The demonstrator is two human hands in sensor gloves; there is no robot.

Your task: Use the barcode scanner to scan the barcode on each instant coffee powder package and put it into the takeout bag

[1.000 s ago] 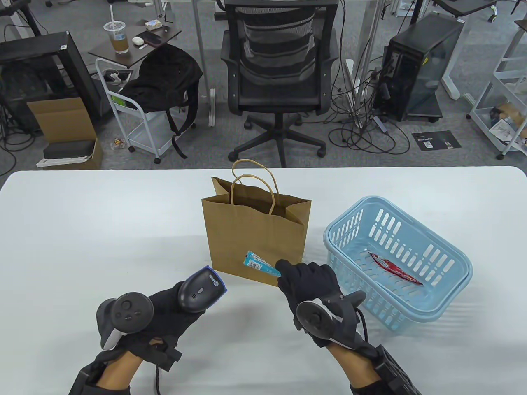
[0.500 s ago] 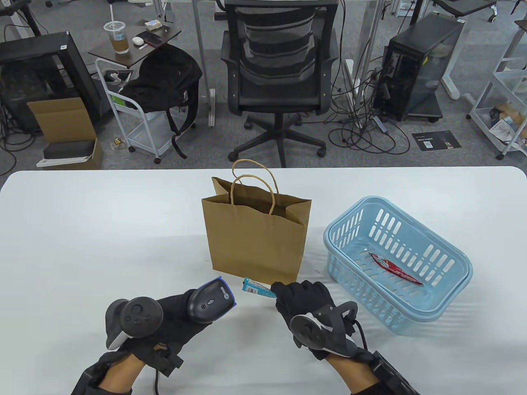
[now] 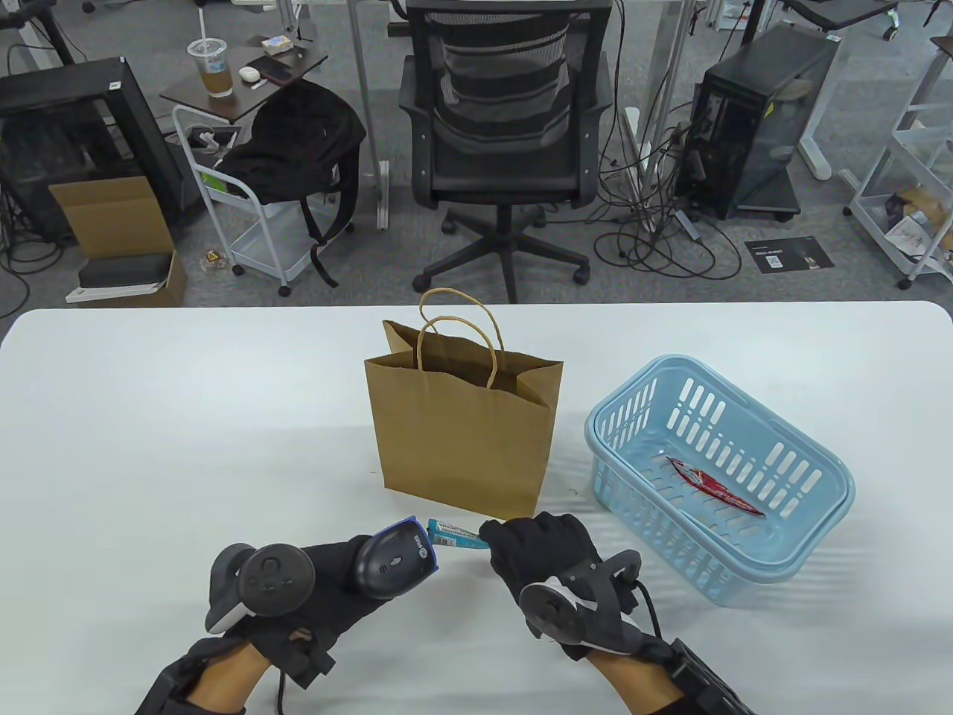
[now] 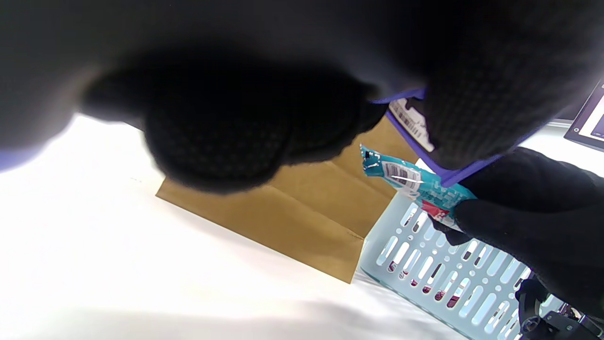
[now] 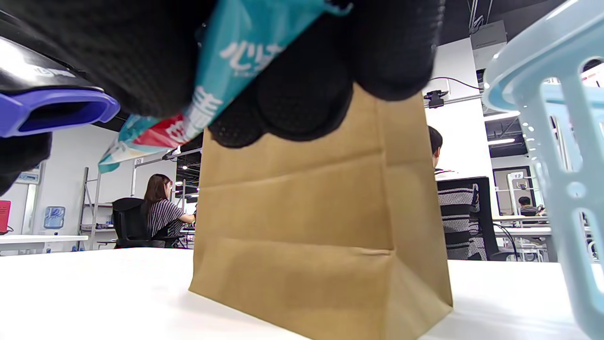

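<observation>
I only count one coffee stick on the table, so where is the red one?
In the table view, the red packet lies alone on the floor of the blue basket, right of the paper bag.

Bag [image 3: 461,439] upright at centre of surface [image 3: 186,417], basket [image 3: 718,477] to its right holding one packet [image 3: 715,488]; scanner [image 3: 394,558] and second packet [image 3: 456,535] meeting before bag.
</observation>
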